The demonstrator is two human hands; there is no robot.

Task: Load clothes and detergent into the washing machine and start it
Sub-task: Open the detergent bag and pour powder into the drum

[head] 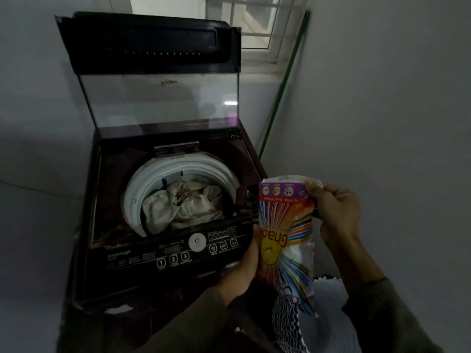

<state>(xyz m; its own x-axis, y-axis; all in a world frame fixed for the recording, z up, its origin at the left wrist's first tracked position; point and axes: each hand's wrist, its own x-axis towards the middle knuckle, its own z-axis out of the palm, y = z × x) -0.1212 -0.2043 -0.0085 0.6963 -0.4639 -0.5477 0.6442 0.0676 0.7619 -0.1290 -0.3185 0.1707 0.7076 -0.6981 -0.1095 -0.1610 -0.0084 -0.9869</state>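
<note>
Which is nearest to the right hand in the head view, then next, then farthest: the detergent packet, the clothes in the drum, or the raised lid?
1. Detergent packet: pinched at its top by the right hand.
2. Clothes: in the drum, to the hand's left.
3. Raised lid: standing open at the back, farthest.

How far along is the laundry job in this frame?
Done: the glass lid of the dark top-loading washing machine stands open, pale crumpled clothes lie in its white drum. In hand: left hand and right hand hold a colourful plastic detergent packet beside it. Left: adding detergent, shutting lid, starting.
</note>
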